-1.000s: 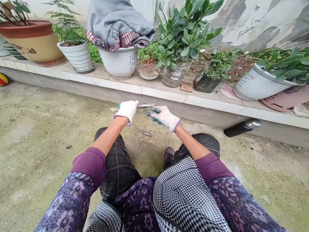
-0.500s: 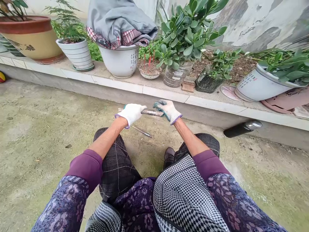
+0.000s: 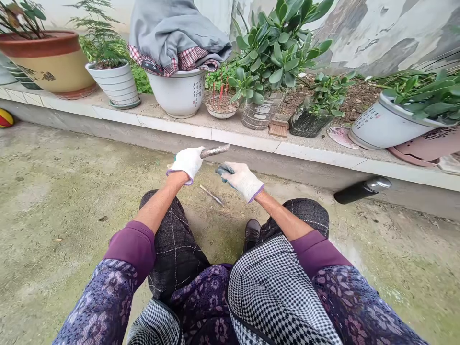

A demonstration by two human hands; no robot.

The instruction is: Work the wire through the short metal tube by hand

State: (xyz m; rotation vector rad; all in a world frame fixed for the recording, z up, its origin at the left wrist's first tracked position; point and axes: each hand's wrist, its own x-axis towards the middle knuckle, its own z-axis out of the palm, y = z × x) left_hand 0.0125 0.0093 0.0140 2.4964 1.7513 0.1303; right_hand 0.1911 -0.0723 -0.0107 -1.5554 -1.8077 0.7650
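Observation:
My left hand (image 3: 187, 163), in a white glove with a purple cuff, is closed round a short brownish rod (image 3: 215, 151) with a shiny silvery stretch. The rod's free end sticks out to the right, tilted slightly up; its other end is hidden by the glove. Apart from the rod, lower and to the right, is my right hand (image 3: 240, 180) in a matching glove with a grey-green palm side. Its fingers point left, loosely bent, and nothing shows between them. On the ground below the hands lies a slim stick (image 3: 212, 195) with a greyish end.
A low tiled ledge (image 3: 244, 143) runs across in front. On it stand potted plants, a white pot (image 3: 176, 98) topped with grey cloth, and a small brush (image 3: 279, 125). A black flask (image 3: 361, 189) lies against its base at right; a ball (image 3: 5, 118) is at far left.
My right hand has come off the rod and dropped down and left. My left hand has shifted slightly left, and the rod's free end has risen. The stick on the ground shows more fully.

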